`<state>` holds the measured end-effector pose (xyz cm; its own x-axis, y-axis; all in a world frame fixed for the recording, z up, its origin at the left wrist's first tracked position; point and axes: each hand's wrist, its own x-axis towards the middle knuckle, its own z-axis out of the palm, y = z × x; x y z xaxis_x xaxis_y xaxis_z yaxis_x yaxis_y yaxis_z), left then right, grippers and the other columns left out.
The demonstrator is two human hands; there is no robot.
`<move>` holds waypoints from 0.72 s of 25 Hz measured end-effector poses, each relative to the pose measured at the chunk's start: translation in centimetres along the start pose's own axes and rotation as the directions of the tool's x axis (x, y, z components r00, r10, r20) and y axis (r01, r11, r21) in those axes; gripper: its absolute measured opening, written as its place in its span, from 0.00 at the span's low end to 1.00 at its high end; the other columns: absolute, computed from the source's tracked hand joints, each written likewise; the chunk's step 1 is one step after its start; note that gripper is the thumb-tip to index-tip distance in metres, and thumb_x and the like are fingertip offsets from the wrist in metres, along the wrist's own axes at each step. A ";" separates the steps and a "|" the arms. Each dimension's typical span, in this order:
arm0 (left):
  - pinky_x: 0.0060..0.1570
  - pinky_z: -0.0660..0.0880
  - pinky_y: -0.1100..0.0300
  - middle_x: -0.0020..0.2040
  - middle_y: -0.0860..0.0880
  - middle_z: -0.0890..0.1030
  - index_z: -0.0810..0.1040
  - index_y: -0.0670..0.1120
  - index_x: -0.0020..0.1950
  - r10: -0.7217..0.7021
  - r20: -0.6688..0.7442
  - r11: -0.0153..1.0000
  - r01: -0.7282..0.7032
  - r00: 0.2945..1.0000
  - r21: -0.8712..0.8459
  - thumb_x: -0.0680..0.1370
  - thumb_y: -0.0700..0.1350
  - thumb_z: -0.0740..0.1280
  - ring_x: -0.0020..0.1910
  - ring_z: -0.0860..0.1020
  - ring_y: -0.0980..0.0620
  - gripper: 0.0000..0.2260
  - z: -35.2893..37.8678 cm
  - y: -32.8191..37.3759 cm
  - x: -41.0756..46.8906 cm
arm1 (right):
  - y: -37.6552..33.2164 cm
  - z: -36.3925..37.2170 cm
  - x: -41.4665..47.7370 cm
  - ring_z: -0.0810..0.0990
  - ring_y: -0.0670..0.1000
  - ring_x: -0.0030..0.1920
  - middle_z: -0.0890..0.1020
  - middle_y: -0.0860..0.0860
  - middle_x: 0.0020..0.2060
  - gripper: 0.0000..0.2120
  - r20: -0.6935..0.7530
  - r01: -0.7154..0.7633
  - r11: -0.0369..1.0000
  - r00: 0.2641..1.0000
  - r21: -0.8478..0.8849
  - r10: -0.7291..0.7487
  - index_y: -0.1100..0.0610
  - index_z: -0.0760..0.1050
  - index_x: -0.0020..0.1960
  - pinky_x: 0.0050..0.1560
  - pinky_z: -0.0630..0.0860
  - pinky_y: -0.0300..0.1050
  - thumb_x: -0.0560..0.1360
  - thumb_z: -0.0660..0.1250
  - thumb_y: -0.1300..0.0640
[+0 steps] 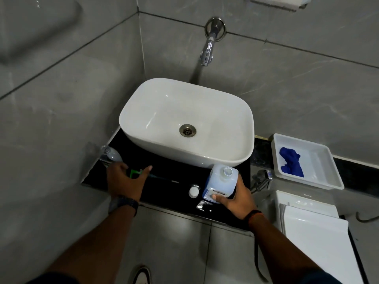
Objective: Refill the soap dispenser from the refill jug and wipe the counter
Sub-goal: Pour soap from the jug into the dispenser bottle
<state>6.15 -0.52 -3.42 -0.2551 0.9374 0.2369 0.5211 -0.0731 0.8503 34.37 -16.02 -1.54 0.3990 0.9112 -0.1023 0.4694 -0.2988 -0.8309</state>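
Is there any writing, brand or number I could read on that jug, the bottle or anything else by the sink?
None can be read.
Translucent square refill jug, held by the right hand: a pale label near its base, print too blurred to read.
Clear soap dispenser bottle by the left hand: no readable text.
Round white cap, white rectangular tray and white ceramic basin: no markings visible.

Black counter (164,181) bears basin (143,111), jug (220,181), cap (193,192), dispenser (109,154).
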 end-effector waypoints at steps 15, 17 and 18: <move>0.61 0.72 0.49 0.61 0.41 0.78 0.72 0.45 0.62 -0.190 0.056 0.978 0.194 0.980 -0.075 0.58 0.42 0.81 0.58 0.77 0.44 0.35 -0.9 -3.9 6.3 | -0.8 1.1 -0.1 0.75 0.31 0.53 0.78 0.35 0.54 0.35 -0.090 0.000 1.000 0.996 -0.008 -0.001 0.30 0.64 0.58 0.44 0.69 0.22 0.59 0.80 0.45; 0.58 0.73 0.50 0.57 0.40 0.79 0.74 0.45 0.59 -0.174 0.041 0.983 0.176 0.984 -0.051 0.58 0.43 0.81 0.55 0.78 0.43 0.31 -1.2 -3.6 6.5 | -1.5 1.2 -0.5 0.76 0.34 0.53 0.78 0.36 0.54 0.34 -0.115 0.018 1.000 0.993 -0.012 -0.019 0.30 0.63 0.57 0.44 0.71 0.24 0.59 0.79 0.42; 0.58 0.74 0.49 0.58 0.40 0.79 0.74 0.45 0.59 -0.172 0.037 0.983 0.174 0.984 -0.054 0.59 0.43 0.81 0.55 0.78 0.43 0.32 -1.4 -3.4 6.6 | -1.9 1.2 -0.6 0.76 0.34 0.53 0.78 0.35 0.53 0.34 -0.126 0.034 0.999 0.991 -0.019 -0.036 0.30 0.63 0.57 0.44 0.71 0.24 0.59 0.78 0.41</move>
<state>1.60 5.41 -4.07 -0.3110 0.9479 0.0694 0.4239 0.0730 0.9028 32.25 -15.68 -0.54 0.4774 0.8787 -0.0024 0.4978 -0.2727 -0.8233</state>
